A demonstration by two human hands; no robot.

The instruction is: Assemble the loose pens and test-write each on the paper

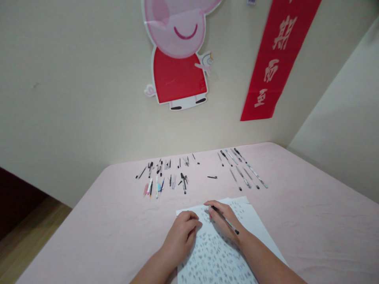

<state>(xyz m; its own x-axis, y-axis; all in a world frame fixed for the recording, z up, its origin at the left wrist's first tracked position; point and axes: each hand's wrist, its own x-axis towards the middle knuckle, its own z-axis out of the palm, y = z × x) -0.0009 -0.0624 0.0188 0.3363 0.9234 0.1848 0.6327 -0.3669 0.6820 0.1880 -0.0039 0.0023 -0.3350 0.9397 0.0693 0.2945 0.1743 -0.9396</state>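
Note:
My right hand (224, 218) is closed around a slim pen (227, 222) with a clear barrel and dark ends. The pen's rear end leans back over my wrist, and its tip is hidden by my fingers near the top of a white sheet of paper (260, 232). Rows of dark handwriting cover much of the sheet; the letters are too blurred to read. On the paper's left edge rests my left hand (182, 232), fingers loosely bent and holding nothing that I can see. A small black pen cap (212, 177) lies beyond the paper.
A pink cloth (118, 236) covers the table. Several pen parts (183, 182) lie in small groups at the back left, and several whole pens (243, 177) lie at the back right. A wall with a cartoon pig cutout (180, 75) and a red banner (272, 71) stands behind.

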